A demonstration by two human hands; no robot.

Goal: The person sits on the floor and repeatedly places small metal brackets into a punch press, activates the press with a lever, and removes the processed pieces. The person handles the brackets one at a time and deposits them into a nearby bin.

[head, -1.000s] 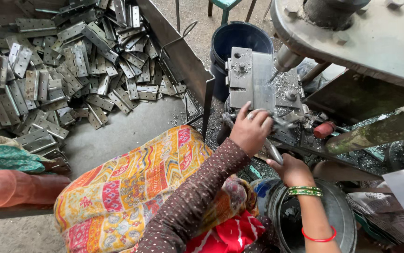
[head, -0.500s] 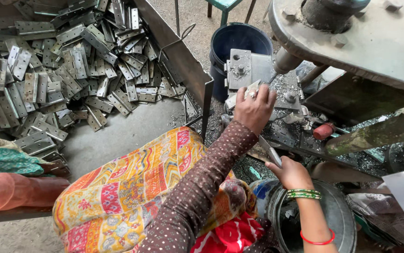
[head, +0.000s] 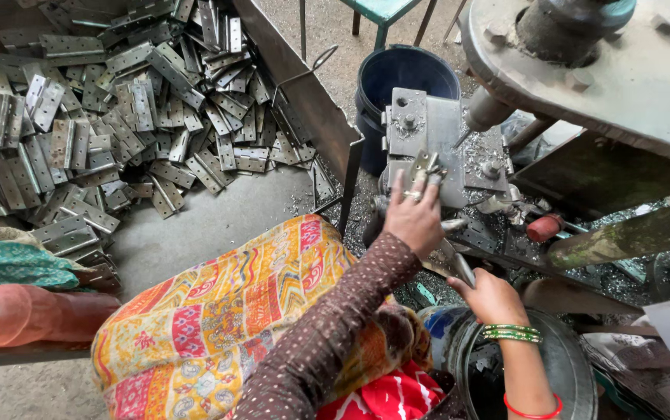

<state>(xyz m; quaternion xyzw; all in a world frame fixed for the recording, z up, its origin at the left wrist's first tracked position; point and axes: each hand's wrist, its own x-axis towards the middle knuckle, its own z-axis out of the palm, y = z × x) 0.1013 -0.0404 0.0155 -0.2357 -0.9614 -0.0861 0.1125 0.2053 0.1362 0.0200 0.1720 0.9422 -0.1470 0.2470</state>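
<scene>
An orange bottle point(head: 28, 315) lies far left. The left hand point(head: 413, 218) pinches a hinge point(head: 426, 166) on the machine plate point(head: 428, 132) (arm outstretched); the right hand point(head: 490, 295) grips a lever point(head: 459, 268).

A small grey metal hinge point(head: 426, 166), partly folded, stands against the grey steel machine block point(head: 428, 136), far centre. A second metal piece point(head: 457, 264) lies tilted nearer, right.
</scene>
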